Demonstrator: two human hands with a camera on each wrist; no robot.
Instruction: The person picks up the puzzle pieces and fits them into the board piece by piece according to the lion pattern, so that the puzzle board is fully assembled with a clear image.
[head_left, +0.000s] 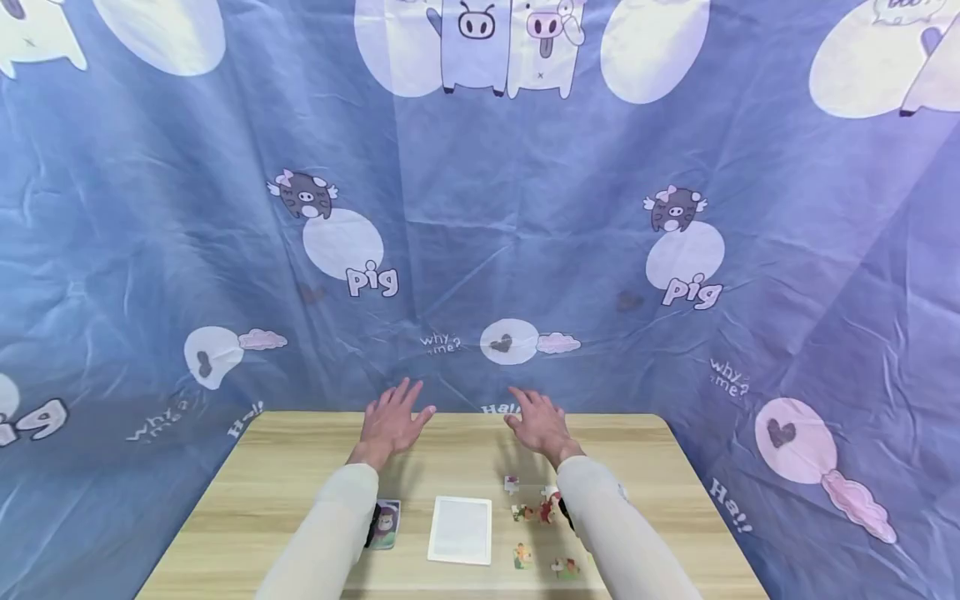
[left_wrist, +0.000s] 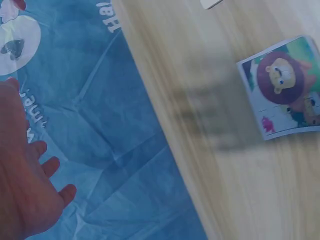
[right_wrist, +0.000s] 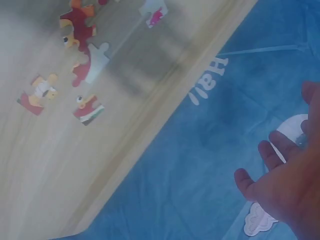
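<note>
My left hand (head_left: pixel 390 423) hovers above the far part of the table, fingers spread and holding nothing. To its right, my right hand (head_left: pixel 538 421) is held up in the same way, its fingers apart and no object in them. Beneath the left forearm lies a picture card (left_wrist: pixel 285 85) with a lion on it, partly covered by the sleeve in the head view. A white rectangular tray (head_left: pixel 461 501) lies between the forearms. Several loose jigsaw puzzle pieces (right_wrist: pixel 90 65) are scattered near the right forearm; the sleeve hides some of them in the head view.
The light wooden table (head_left: pixel 255 492) has a straight far edge with rounded corners. A blue cloth (head_left: pixel 465 275) printed with pigs and words hangs behind the table and on both sides.
</note>
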